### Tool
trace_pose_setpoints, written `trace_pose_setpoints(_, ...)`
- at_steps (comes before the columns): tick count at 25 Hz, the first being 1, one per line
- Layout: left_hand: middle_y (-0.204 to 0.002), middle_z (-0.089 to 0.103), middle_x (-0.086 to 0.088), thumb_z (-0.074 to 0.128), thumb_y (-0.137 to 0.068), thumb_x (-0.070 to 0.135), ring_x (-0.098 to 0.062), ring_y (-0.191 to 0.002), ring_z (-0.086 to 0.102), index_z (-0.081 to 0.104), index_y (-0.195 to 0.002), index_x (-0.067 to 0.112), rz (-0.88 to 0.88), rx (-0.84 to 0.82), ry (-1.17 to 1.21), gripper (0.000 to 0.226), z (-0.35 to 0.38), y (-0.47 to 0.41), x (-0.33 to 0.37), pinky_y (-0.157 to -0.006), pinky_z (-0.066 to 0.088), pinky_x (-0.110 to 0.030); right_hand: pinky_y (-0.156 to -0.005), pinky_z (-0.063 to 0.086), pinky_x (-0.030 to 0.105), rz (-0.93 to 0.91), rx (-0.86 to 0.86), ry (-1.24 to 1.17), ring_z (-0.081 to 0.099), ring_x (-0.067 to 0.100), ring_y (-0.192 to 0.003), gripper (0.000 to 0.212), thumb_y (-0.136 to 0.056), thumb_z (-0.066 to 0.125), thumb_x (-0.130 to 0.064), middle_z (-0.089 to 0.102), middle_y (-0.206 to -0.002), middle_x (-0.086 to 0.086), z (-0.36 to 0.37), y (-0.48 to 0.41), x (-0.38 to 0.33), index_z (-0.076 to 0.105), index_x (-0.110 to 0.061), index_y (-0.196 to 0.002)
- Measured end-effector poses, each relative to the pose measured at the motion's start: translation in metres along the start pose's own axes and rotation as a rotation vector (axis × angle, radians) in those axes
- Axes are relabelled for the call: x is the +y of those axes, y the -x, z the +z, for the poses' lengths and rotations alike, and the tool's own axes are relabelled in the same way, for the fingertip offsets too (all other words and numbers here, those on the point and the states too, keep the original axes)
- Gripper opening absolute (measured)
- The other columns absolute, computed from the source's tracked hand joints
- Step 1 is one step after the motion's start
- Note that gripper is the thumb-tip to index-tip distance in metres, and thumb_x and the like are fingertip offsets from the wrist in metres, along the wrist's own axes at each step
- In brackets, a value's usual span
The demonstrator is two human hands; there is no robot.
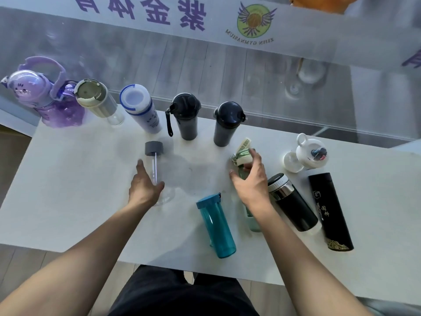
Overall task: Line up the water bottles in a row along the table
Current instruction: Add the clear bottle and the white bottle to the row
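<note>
Along the far edge of the white table (68,201) stand a purple bottle (45,99), a beige-capped glass bottle (95,99), a white-and-blue bottle (141,110) and two dark bottles (186,117) (225,124). My left hand (143,185) wraps the clear bottle with a grey cap (154,148) near the table's middle. My right hand (250,179) grips the pale green bottle (243,157) just below its cap. A teal bottle (216,226) stands nearer the front edge. To the right stand a black-and-steel flask (293,201), a tall black flask (330,210) and a white bottle (309,153).
A glass wall with purple lettering and a round logo (255,21) runs right behind the table's far edge. The table's front edge (205,270) is close to my legs. Bare tabletop lies at the left and front left.
</note>
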State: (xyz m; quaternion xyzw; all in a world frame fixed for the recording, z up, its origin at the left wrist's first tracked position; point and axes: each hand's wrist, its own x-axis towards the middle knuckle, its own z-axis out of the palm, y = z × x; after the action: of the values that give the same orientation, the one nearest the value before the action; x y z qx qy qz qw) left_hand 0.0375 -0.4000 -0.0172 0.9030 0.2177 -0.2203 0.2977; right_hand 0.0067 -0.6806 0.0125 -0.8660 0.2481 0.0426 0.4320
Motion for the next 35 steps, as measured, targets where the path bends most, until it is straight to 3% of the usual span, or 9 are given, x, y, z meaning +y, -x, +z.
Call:
trace_pose_setpoints(5,-0.141,0.048,-0.010,0.075,-0.082,0.016,-0.029,-0.127,0.052,0.019,-0.156,0.017,0.276,-0.017,0.054,0.093,0.002,0.028,0.004,-0.104,0.046,-0.044,-0.099,0.053,0.038,-0.010,-0.129,-0.064,0.059,0.010,-0.103,0.065,-0.085,0.074,-0.040,0.057,-0.107,-0.010,0.007,0.021,-0.016,0.044,-0.034,-0.142)
trace_pose_setpoints(8,-0.138,0.048,-0.001,0.077,-0.079,0.014,-0.024,-0.124,0.054,0.033,-0.149,0.023,0.543,-0.058,0.008,0.083,0.003,0.042,0.009,-0.103,0.047,-0.041,-0.100,0.051,0.030,-0.058,-0.274,-0.160,0.057,0.008,-0.114,0.077,-0.080,0.076,-0.054,0.055,-0.128,-0.007,0.012,0.037,-0.037,0.038,-0.039,-0.146)
trace_pose_setpoints(11,-0.141,0.046,0.005,0.078,-0.080,0.016,-0.017,-0.127,0.050,0.032,-0.148,0.031,0.712,-0.117,-0.025,0.083,0.014,0.052,0.028,-0.105,0.044,-0.034,-0.102,0.052,0.027,-0.112,-0.194,-0.250,0.058,0.008,-0.119,0.076,-0.081,0.077,-0.051,0.053,-0.139,-0.009,0.002,0.047,-0.050,0.041,-0.036,-0.146)
trace_pose_setpoints(15,-0.141,0.042,0.010,0.077,-0.082,0.023,-0.014,-0.128,0.046,0.028,-0.149,0.036,0.823,-0.207,-0.033,0.084,0.037,0.067,0.063,-0.103,0.036,-0.021,-0.095,0.057,0.037,-0.119,0.011,-0.210,0.065,0.013,-0.109,0.058,-0.080,0.080,-0.042,0.060,-0.122,-0.013,-0.038,0.049,-0.043,0.051,-0.032,-0.130)
trace_pose_setpoints(17,-0.146,0.040,0.010,0.077,-0.082,0.028,-0.016,-0.130,0.044,0.023,-0.151,0.037,0.833,-0.244,-0.054,0.087,0.046,0.070,0.083,-0.106,0.036,-0.024,-0.089,0.060,0.035,-0.112,0.086,-0.269,0.069,0.012,-0.100,0.056,-0.078,0.085,-0.035,0.063,-0.116,-0.011,-0.063,0.047,-0.037,0.054,-0.029,-0.124)
trace_pose_setpoints(21,-0.155,0.034,0.002,0.069,-0.085,0.032,-0.030,-0.133,0.042,0.026,-0.152,0.028,0.843,-0.193,-0.173,0.080,0.062,0.063,0.129,-0.112,0.038,-0.042,-0.072,0.056,0.017,-0.185,0.247,-0.357,0.070,0.006,-0.086,0.055,-0.074,0.086,-0.031,0.064,-0.113,-0.005,-0.118,0.031,-0.033,0.056,-0.029,-0.120)
trace_pose_setpoints(27,-0.161,0.025,-0.005,0.065,-0.087,0.036,-0.036,-0.137,0.037,0.025,-0.152,0.027,0.687,-0.268,-0.397,0.076,0.100,0.051,0.168,-0.112,0.036,-0.049,-0.083,0.059,0.037,-0.258,0.287,-0.277,0.068,0.025,-0.093,0.056,-0.076,0.085,-0.026,0.060,-0.109,-0.014,-0.159,-0.007,-0.028,0.054,-0.025,-0.123)
trace_pose_setpoints(32,-0.145,0.043,-0.008,0.064,-0.087,0.043,-0.036,-0.126,0.048,0.027,-0.149,0.027,0.593,-0.292,-0.334,0.074,0.112,0.047,0.170,-0.104,0.042,-0.051,-0.084,0.057,0.038,-0.348,0.276,-0.178,0.066,0.021,-0.094,0.058,-0.077,0.083,-0.029,0.061,-0.114,-0.010,-0.161,-0.029,-0.031,0.052,-0.021,-0.126)
trace_pose_setpoints(35,-0.141,0.044,-0.009,0.061,-0.087,0.047,-0.038,-0.124,0.046,0.017,-0.153,0.027,0.541,-0.283,-0.385,0.082,0.111,0.043,0.174,-0.102,0.042,-0.052,-0.086,0.056,0.039,-0.375,0.255,-0.149,0.064,0.018,-0.099,0.058,-0.078,0.082,-0.030,0.062,-0.116,-0.008,-0.159,-0.035,-0.032,0.051,-0.022,-0.126)
